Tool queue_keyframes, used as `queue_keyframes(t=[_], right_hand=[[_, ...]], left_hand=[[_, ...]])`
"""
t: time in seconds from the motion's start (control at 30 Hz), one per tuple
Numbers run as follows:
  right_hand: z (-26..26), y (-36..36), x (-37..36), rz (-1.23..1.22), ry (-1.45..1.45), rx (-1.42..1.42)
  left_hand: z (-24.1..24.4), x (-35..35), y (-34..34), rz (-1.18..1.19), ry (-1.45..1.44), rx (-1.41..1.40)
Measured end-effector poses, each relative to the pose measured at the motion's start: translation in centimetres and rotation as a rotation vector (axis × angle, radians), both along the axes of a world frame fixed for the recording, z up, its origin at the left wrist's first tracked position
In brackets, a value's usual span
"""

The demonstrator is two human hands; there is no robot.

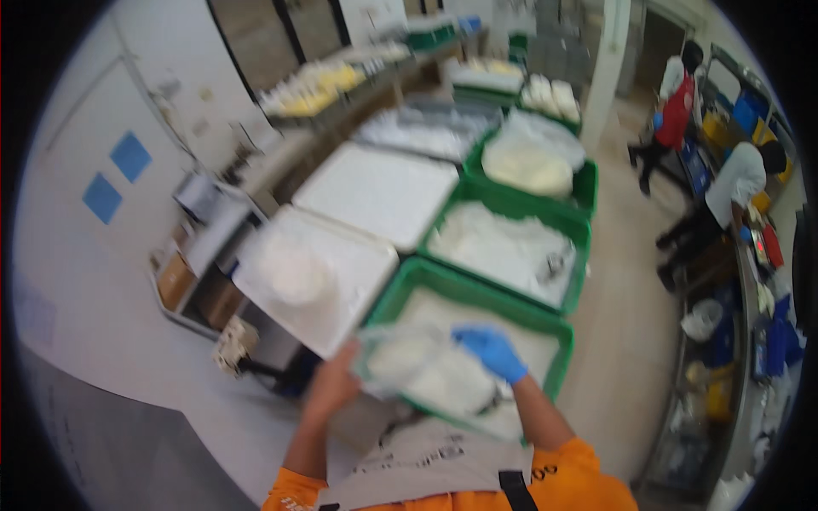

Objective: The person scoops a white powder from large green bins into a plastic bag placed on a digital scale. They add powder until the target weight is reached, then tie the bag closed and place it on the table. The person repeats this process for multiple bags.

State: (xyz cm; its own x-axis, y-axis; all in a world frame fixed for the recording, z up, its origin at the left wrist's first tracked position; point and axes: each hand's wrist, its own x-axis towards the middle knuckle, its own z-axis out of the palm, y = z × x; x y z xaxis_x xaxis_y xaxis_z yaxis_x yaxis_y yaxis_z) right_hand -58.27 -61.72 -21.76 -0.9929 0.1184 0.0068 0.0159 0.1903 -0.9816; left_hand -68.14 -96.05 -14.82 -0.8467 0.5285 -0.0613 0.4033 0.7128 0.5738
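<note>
My left hand (pixel 348 377), bare, grips the edge of a translucent plastic bag (pixel 399 351) at the near left corner of a green crate (pixel 569 358). My right hand (pixel 492 351), in a blue glove, is over the same crate beside the bag; blur hides whether its fingers hold anything. A pale, powdery-looking material (pixel 543 345) fills the crate's bottom. Left of the crate, a whitish mound (pixel 297 274), blurred, sits on a white tray (pixel 358 262).
A second green crate (pixel 578 274) with white material and a third with a plastic-covered pale mass (pixel 530 166) extend away. Another white tray (pixel 383 191) adjoins them. Two people (pixel 680 108) (pixel 735 185) are at the shelving on the right. A pillar (pixel 607 70) stands beyond.
</note>
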Motion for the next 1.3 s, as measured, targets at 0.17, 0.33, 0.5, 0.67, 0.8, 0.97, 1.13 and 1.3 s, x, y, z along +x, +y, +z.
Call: queue_keyframes(t=[0.17, 0.33, 0.5, 0.67, 0.8, 0.97, 1.13, 1.3], right_hand=[[-11.9, 2.8, 7.9, -0.154, -0.584, 1.055], [-16.3, 0.9, 11.1, 0.291, -1.051, 1.038], [-19.6, 0.2, 11.0, 0.448, -0.987, 1.136], [-13.7, 2.6, 14.9, 0.334, -1.172, 0.826], [-17.3, -0.2, 19.0, -0.011, -1.181, 0.552], [-31.3, -3.5, 8.9, -0.327, -1.052, 0.579], [-33.2, -3.2, 4.5, -0.422, -0.864, 0.521], [-27.0, -3.7, 10.7, -0.443, -0.750, 0.496]], left_hand=[[1.0, 3.5, -7.2, 0.449, -0.150, 0.430], [1.4, 5.1, -9.6, 0.639, -0.144, 0.347], [2.0, 3.9, -10.1, 0.655, -0.140, 0.298], [2.5, 4.6, -12.2, 0.695, -0.033, 0.253], [1.9, 5.9, -13.3, 0.827, -0.152, 0.250], [3.5, 6.3, -11.0, 0.783, -0.185, 0.144], [5.0, 6.8, -10.6, 0.642, -0.422, -0.007], [5.3, 6.5, -9.2, 0.608, -0.423, 0.101]])
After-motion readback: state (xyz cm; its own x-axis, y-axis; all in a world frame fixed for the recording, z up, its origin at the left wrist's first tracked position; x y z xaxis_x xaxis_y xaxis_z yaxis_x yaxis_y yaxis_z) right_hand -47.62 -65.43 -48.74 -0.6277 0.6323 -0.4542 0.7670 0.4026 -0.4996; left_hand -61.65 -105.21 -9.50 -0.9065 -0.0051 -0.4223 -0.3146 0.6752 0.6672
